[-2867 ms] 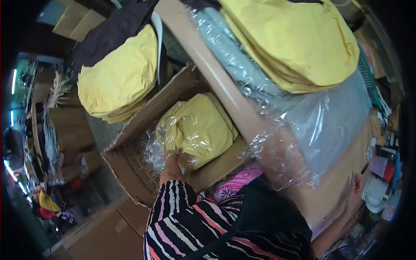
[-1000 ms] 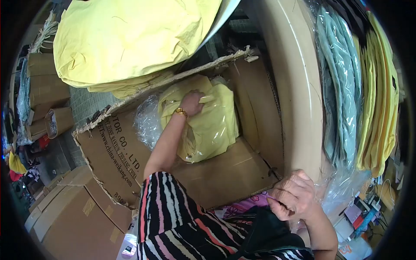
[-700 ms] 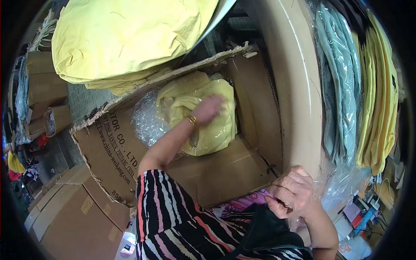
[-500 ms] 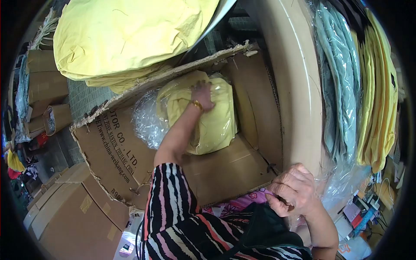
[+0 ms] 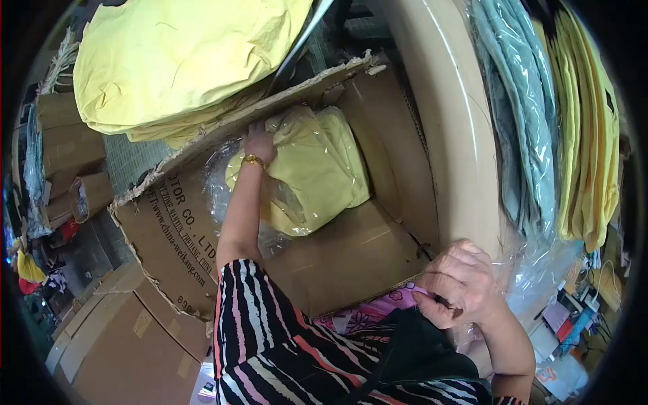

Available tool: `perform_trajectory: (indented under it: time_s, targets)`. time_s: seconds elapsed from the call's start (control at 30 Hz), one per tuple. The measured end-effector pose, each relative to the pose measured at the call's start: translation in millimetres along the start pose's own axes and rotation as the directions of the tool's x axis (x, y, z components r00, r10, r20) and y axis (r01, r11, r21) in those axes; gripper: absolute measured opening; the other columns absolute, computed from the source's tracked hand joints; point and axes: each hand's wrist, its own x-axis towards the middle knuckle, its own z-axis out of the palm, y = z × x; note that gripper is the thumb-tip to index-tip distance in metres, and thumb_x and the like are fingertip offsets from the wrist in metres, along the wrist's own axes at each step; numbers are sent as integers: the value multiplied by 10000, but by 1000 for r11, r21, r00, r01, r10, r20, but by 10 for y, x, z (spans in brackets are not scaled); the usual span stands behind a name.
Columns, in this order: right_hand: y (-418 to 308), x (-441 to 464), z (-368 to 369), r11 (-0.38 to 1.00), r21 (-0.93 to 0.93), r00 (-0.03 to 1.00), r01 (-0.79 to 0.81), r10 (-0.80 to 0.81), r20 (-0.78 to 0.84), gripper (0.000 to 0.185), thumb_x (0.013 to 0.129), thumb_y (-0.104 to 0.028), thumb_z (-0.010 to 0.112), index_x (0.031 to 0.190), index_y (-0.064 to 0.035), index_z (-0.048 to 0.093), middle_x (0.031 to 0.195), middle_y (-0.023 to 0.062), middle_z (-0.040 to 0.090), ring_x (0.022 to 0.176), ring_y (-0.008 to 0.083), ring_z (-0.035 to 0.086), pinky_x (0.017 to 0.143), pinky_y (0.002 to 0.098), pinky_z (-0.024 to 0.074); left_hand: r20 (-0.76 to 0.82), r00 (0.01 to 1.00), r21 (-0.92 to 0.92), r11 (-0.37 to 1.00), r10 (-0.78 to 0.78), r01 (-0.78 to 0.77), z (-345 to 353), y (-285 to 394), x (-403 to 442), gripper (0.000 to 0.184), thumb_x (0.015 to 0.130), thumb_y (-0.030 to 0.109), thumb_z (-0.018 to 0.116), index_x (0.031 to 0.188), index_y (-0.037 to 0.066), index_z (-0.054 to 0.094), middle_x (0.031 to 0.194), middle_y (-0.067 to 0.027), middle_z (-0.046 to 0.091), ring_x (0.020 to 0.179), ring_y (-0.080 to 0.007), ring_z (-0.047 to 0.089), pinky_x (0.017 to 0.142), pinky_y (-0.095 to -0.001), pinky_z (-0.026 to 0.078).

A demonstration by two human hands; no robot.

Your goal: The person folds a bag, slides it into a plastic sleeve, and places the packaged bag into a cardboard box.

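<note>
My left hand point(image 5: 259, 143) reaches deep into an open cardboard box point(image 5: 337, 273), a gold bracelet point(image 5: 254, 160) on its wrist. It lies with fingers stretched out on the left part of a folded yellow garment point(image 5: 314, 172) in a clear plastic bag point(image 5: 216, 175). The fingertips are blurred near the box's far wall. Closer to me, my right hand point(image 5: 460, 283) is curled closed beside the lower end of a curved beige panel point(image 5: 462, 162). Whatever those fingers hold, if anything, is hidden.
A pile of yellow fabric point(image 5: 182, 61) stands beyond the box's torn edge. Bagged grey-blue garments point(image 5: 520, 115) and folded yellow ones point(image 5: 584, 135) hang at the right. More cardboard boxes point(image 5: 135, 337) stand at the lower left. Small items and cables clutter the lower right.
My left hand has slid left across the bagged yellow garment, from its middle to its left side. The garment looks shifted and tilted. My right hand stays curled in nearly the same place.
</note>
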Motion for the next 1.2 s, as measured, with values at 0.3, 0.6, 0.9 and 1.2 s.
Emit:
perform_trajectory:
  time_s: [0.3, 0.6, 0.9, 1.2]
  targets:
    - [14, -7, -14, 1000, 9, 1000, 6, -6, 29, 210, 534, -91, 747, 724, -91, 658, 702, 29, 620, 579, 187, 574, 566, 313, 417, 108, 870, -206, 867, 481, -454, 129, 316, -322, 423, 729, 296, 730, 1076, 67, 649, 1066, -221, 618, 997, -373, 599, 869, -464, 477]
    - [-35, 46, -41, 999, -1, 999, -32, 32, 34, 129, 581, -59, 740, 673, -90, 655, 695, 23, 617, 608, 169, 601, 596, 292, 460, 124, 655, -642, 564, 746, -520, -707, 1265, -1877, 357, 912, 204, 566, 1240, 75, 507, 1056, -222, 599, 942, -356, 599, 861, -445, 463]
    - [-18, 32, -46, 999, 14, 998, -44, 44, 34, 129, 598, -97, 764, 684, -90, 669, 718, 28, 612, 620, 164, 596, 588, 288, 458, -10, 983, -613, 776, 181, -149, 105, 1198, 373, 1229, 620, 299, 862, 1516, 39, 63, 1561, -233, 196, 1396, -397, 315, 1087, -425, 393]
    - [19, -5, -38, 998, 59, 999, -37, 35, 34, 138, 619, -105, 758, 722, -85, 669, 739, 28, 610, 637, 174, 593, 601, 294, 460, 414, 909, -170, 985, 42, 32, 287, 1259, 632, 672, 691, 325, 761, 1288, 81, 574, 1349, -239, 525, 1287, -350, 477, 1033, -382, 449]
